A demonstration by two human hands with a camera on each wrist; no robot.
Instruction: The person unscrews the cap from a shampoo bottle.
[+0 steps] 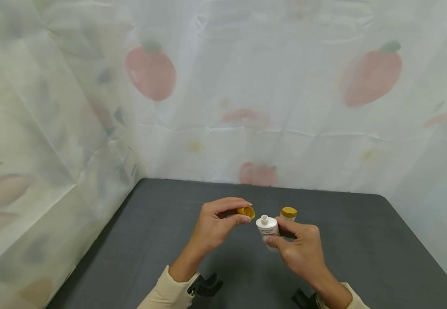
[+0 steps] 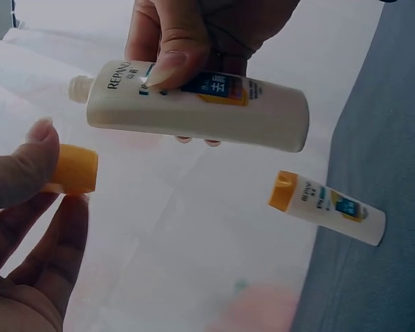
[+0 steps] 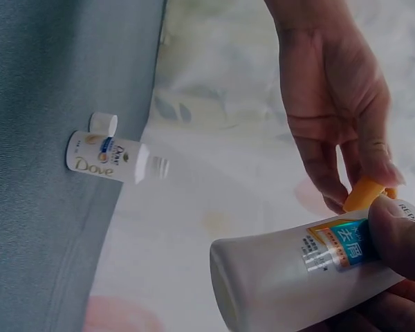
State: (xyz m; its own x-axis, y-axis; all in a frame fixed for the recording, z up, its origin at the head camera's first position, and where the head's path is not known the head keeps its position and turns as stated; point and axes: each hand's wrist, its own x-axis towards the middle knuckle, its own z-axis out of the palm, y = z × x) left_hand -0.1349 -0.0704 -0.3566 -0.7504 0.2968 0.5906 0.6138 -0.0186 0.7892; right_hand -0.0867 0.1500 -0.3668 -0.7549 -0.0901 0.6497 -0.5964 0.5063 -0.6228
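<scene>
My left hand [image 1: 211, 227] pinches an orange-yellow bottle cap [image 1: 247, 212] between thumb and fingers, its hollow side turned toward the bottle. In my right hand [image 1: 304, 246] is a white shampoo bottle [image 1: 266, 226], labelled REPANO, gripped by its sides. The bottle's bare neck [image 2: 79, 88] shows in the left wrist view. It tilts toward the left hand, and the head view shows a small gap between neck and cap [image 2: 77, 169].
Behind the right hand stands a second REPANO bottle [image 2: 335, 207] with its orange cap on. A capless Dove bottle [image 3: 102, 155] stands on the dark table [image 1: 161, 257], a white cap [image 3: 104, 124] beside it. White fruit-printed sheeting [image 1: 285, 86] surrounds the table.
</scene>
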